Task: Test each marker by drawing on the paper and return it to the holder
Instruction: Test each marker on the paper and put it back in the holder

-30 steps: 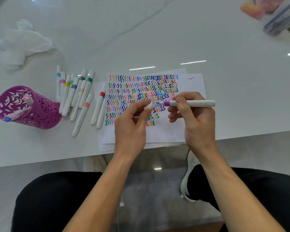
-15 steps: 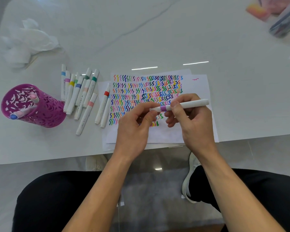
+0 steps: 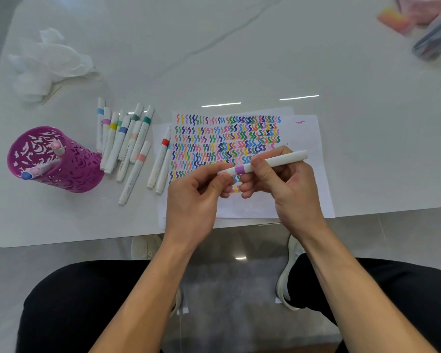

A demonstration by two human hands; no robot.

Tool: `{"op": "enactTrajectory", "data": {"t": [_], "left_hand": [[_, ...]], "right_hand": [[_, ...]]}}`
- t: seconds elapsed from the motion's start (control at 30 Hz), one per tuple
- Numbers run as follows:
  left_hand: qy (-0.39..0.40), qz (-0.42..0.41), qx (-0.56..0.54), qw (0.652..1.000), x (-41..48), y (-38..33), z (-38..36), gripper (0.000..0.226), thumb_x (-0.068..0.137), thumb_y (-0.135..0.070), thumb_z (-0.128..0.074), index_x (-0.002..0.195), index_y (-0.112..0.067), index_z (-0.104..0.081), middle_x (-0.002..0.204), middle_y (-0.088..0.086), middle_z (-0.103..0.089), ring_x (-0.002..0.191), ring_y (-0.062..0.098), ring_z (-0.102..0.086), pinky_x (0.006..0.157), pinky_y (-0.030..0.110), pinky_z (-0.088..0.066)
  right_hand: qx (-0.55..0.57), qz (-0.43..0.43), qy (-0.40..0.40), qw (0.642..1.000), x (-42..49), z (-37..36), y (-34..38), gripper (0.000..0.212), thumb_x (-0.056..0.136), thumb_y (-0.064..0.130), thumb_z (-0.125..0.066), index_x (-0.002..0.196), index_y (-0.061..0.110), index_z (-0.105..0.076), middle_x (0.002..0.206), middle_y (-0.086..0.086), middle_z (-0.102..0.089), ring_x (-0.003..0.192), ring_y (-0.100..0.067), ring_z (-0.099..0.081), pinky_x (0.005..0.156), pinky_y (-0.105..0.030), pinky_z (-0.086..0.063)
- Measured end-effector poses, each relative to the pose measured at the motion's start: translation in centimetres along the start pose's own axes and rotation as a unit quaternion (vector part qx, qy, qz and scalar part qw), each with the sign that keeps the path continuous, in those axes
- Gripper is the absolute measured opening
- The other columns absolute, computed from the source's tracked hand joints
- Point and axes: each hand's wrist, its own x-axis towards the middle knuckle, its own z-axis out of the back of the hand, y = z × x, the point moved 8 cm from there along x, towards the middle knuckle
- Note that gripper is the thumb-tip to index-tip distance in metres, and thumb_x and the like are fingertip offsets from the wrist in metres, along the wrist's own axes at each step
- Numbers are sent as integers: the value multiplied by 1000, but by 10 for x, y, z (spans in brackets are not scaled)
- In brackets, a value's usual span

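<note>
A white marker with a purple band (image 3: 278,160) lies level across both hands, above the lower part of the paper (image 3: 308,138), which is filled with rows of coloured zigzags. My right hand (image 3: 288,184) grips the barrel, thumb on top beside the band. My left hand (image 3: 194,202) pinches the capped end, and the cap sits on the marker. The purple cut-out holder (image 3: 69,171) stands at the left with three markers in it. Several loose capped markers (image 3: 124,141) lie between holder and paper.
Two more markers (image 3: 161,161) lie on the paper's left edge, one with a red band. A crumpled tissue (image 3: 49,64) sits at the far left. A clear case (image 3: 435,39) is at the top right. The table's front edge (image 3: 87,240) runs just below the paper.
A second ago my left hand held the cap apart from the marker's purple tip. The cap is now pushed onto the marker, and both hands hold it together.
</note>
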Motion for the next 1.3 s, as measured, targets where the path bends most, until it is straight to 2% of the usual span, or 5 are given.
{"op": "enactTrajectory", "data": {"t": [0.6,0.77,0.9,1.17,1.3], "left_hand": [[-10,-28,-8,1000,-2,-18,21,9,92,-15,-73,100,-18,-77,82,3,-74,76,16,-68,74,32,-60],[-107,-66,-35,991,-5,-31,55,7,90,-16,-75,97,-15,-74,89,4,-74,82,16,-66,76,33,-56],[-181,-111,-19,977,-9,-44,92,14,90,-19,-76,102,-14,-71,96,4,-74,93,15,-70,81,25,-55],[-323,-208,57,922,-36,-73,155,19,100,-19,-65,116,-9,-68,106,-8,-73,105,19,-71,91,36,-58],[-388,-263,115,876,-47,-79,177,21,105,-23,-57,124,-16,-64,111,3,-69,105,32,-68,87,51,-58]], "right_hand": [[-25,-49,20,998,2,-8,-5,33,91,32,-67,102,1,-71,77,-11,-75,67,-27,-72,67,-35,-61],[-101,-30,-54,993,3,10,-9,28,89,36,-72,100,11,-70,67,-8,-69,55,-16,-61,53,-27,-52],[-203,-6,-133,970,7,34,-15,7,98,16,-67,99,22,-71,66,3,-68,58,-9,-62,62,-30,-53],[-252,13,-153,956,9,26,-18,12,98,14,-64,101,24,-68,72,4,-69,66,-10,-66,75,-37,-59],[-261,7,-159,952,8,23,-21,11,98,14,-64,103,22,-68,75,3,-70,69,-7,-68,77,-41,-61]]}}
